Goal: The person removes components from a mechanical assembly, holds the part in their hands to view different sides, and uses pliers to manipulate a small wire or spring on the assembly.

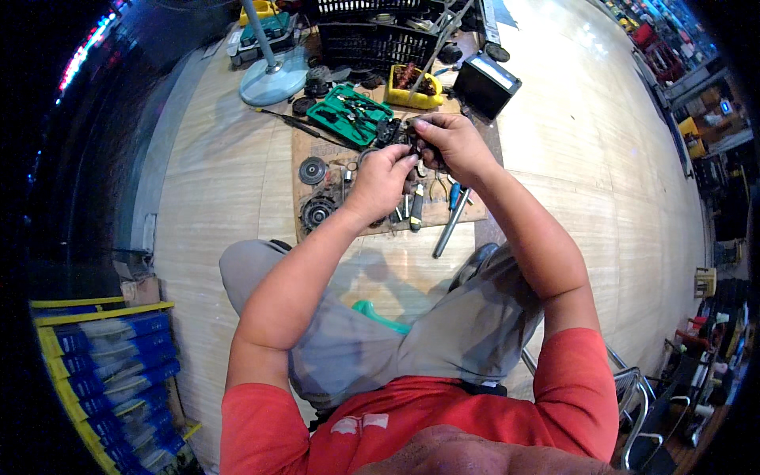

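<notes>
Left: round dark ribbed disc [313, 170] lay on brown cardboard-like sheet [474, 210]. Centre: left hand [381, 179] pinched small dark part [413, 143] above sheet; slack fingertips might have dropped it beside black-and-yellow handled tool [416, 209], nearer. Right: right hand [454, 146] gripped same part.

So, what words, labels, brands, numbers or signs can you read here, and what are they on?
Nothing reads clearly enough to quote.
Red shirt: pale chest print, unclear as text.
Blue packages on the yellow rack: any printing too blurred.
Black box: any markings too small.
Coloured lights, upper left: too blurred to tell if they are a sign.
</notes>
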A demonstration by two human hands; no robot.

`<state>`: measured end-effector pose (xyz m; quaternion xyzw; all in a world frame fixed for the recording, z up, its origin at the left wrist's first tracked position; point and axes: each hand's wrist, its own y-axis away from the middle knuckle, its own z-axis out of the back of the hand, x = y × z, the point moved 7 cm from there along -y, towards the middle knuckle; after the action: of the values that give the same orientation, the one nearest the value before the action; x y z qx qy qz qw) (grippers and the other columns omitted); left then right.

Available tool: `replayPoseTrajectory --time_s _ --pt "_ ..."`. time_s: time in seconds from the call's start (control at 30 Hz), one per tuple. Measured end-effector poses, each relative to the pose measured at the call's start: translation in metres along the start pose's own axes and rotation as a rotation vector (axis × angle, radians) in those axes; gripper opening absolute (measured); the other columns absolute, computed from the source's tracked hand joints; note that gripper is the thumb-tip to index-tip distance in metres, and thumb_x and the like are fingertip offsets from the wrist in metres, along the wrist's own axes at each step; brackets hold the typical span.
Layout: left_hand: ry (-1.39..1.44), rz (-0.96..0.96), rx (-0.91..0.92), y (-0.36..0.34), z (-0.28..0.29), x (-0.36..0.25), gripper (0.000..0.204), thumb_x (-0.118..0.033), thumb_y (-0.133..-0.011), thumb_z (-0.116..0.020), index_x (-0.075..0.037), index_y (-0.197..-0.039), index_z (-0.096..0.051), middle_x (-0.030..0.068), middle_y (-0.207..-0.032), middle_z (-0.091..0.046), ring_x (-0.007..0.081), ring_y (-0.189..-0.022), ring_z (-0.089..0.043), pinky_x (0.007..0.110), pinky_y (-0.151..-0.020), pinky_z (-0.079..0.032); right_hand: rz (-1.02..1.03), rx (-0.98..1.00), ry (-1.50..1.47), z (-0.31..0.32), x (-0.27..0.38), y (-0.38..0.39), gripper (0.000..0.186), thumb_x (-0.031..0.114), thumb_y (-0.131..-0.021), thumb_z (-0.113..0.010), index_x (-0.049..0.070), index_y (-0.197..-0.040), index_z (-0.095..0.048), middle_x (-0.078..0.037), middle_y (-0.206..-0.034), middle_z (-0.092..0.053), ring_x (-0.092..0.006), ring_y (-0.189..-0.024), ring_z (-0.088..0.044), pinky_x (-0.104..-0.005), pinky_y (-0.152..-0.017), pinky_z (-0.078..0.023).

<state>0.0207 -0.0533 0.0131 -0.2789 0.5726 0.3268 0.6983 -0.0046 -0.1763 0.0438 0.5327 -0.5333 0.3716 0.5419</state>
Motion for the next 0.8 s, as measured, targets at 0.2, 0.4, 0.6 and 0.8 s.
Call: replayPoseTrajectory --time_s 0.2,0.4,0.6,0.8 --pt "-0.287 -0.016 0.074 0.007 0.002 -0.023 0.025 -0.018 -0.091 -0.054 0.003 -0.099 -0.062 0.0211 -0.084 -0.065 0.0343 -0.075 -0.063 0.04 -0.071 -0.048 0.021 0.057 -0.012 0.0 0.0 0.001 0.018 0.02 -0.094 -0.059 0.002 -0.091 -0.06 0.0 -0.067 -0.056 -0.007 -0.051 -0.05 -0.0211 -0.044 -0.04" --pt "-0.232 0.058 0.104 0.006 -0.002 -0.009 0.024 -0.018 -0.091 -0.055 0.003 -0.1 -0.063 0.0171 -0.081 -0.066 0.0259 -0.074 -0.064 0.035 -0.07 -0.049 0.056 -0.023 -0.08 0.007 0.01 0.0 0.017 0.019 -0.093 -0.059 0.004 -0.088 -0.058 -0.001 -0.066 -0.055 -0.0077 -0.05 -0.05 -0.0215 -0.043 -0.038" --pt "0.159 0.141 0.292 0.006 -0.003 -0.007 0.025 -0.021 -0.097 -0.052 0.001 -0.103 -0.063 0.0038 -0.091 -0.067 0.0119 -0.076 -0.062 0.026 -0.068 -0.05 0.057 0.046 0.138 0.016 0.016 -0.004 0.019 0.019 -0.093 -0.059 0.0 -0.093 -0.062 0.0 -0.061 -0.054 -0.0067 -0.048 -0.049 -0.0213 -0.043 -0.039" --pt "0.531 0.41 0.395 0.006 -0.013 0.012 0.025 -0.025 -0.099 -0.049 -0.003 -0.101 -0.061 0.006 -0.092 -0.067 0.0145 -0.078 -0.066 0.028 -0.068 -0.053 0.027 0.08 0.132 0.009 0.009 -0.006 0.02 0.02 -0.093 -0.059 0.0 -0.093 -0.063 0.0 -0.061 -0.053 -0.0058 -0.048 -0.047 -0.02 -0.042 -0.036"
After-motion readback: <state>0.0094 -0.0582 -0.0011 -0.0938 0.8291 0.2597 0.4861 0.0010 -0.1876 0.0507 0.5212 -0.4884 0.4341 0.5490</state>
